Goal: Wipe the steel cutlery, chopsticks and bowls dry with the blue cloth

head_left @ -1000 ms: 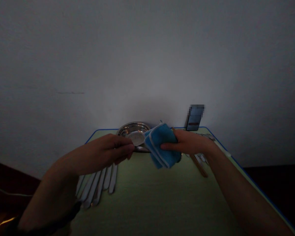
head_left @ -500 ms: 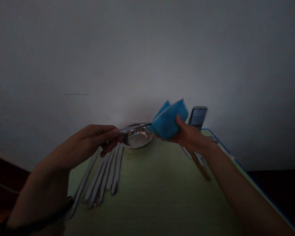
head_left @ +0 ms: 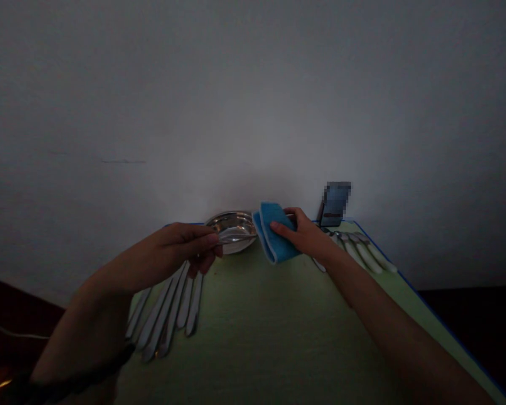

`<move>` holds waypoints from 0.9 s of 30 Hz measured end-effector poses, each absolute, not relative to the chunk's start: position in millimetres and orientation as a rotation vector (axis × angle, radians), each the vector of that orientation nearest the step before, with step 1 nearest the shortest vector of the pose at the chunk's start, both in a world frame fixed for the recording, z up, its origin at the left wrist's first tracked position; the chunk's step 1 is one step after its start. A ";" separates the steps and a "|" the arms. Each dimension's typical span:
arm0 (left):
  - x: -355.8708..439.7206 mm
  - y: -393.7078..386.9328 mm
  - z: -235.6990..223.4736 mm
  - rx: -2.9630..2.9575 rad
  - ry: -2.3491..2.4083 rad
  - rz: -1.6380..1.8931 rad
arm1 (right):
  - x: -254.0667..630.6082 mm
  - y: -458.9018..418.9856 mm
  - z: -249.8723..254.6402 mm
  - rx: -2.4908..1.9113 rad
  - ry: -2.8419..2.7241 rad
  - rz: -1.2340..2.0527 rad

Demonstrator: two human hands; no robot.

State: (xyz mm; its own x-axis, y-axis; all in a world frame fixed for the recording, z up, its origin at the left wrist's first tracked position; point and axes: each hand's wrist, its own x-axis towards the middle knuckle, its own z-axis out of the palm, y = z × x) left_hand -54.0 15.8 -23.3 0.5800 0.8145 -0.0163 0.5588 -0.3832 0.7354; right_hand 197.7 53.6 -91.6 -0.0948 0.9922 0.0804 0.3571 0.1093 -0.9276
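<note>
My left hand [head_left: 194, 247] pinches a slim silver piece of cutlery [head_left: 238, 239] between thumb and fingers, its exact kind unclear in the dim light. The piece points right, in front of a shiny metal bowl [head_left: 231, 218], and its far end reaches the edge of a folded blue cloth [head_left: 277, 233]. My right hand [head_left: 301, 230] grips that cloth, thumb on the near side and fingers behind. Below my left hand several metal cutlery handles [head_left: 168, 315] lie side by side on the green table [head_left: 270, 332].
Several utensils with pale handles [head_left: 366, 253] lie at the right table edge, partly behind my right forearm. A phone [head_left: 335, 205] stands upright at the back right. Behind the table rises a grey wall [head_left: 253, 101].
My right hand has moved left and slightly down with the cloth, which now looks more folded together. My left hand has shifted a little right, still holding the cutlery.
</note>
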 end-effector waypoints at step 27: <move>-35.2 10.7 -29.7 2.376 1.140 0.261 | 202.3 39.5 -74.1 -0.993 -2.143 1.271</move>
